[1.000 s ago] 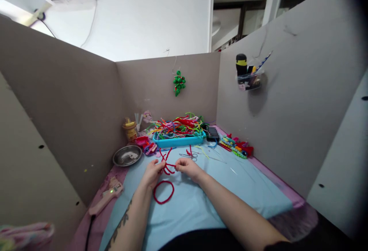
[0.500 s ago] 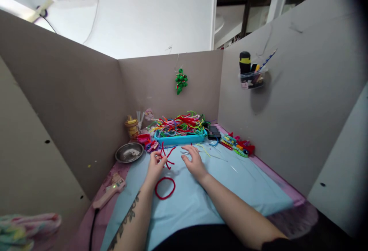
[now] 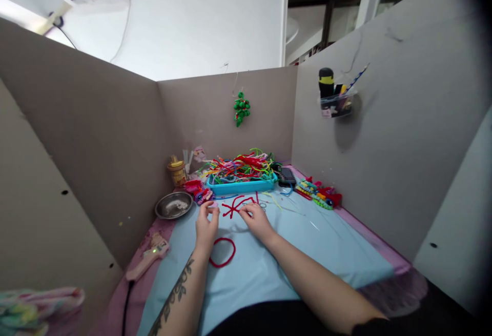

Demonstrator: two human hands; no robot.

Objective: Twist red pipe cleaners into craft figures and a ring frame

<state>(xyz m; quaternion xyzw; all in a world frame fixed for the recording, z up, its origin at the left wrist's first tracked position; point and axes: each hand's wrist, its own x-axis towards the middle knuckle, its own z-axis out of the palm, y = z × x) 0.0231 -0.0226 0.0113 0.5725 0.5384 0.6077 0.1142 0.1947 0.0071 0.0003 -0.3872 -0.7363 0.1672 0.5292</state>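
A red pipe cleaner figure [image 3: 232, 208] with several arms spreading from a crossing point is held up in front of me. My right hand [image 3: 258, 221] pinches one of its arms between thumb and fingertips. Left of it, my left hand [image 3: 206, 225] is apart from the figure, its thumb and fingers curved with a gap between them. On the light blue cloth [image 3: 269, 269] below lies a red pipe cleaner ring [image 3: 233, 253], its left edge partly behind my left wrist. Scissors [image 3: 263, 205] lie just beyond my right hand, mostly hidden.
A blue tray [image 3: 242, 188] heaped with coloured pipe cleaners stands at the back. To the left are a metal bowl [image 3: 173, 205] and a pink glue gun [image 3: 148, 260] with a cord. Finished colourful pieces [image 3: 317, 193] and a phone [image 3: 286, 177] lie at the right. Partition walls enclose the table.
The red pipe cleaner figure has passed from my left hand to my right. My left hand has let go, and my right hand has closed on one arm.
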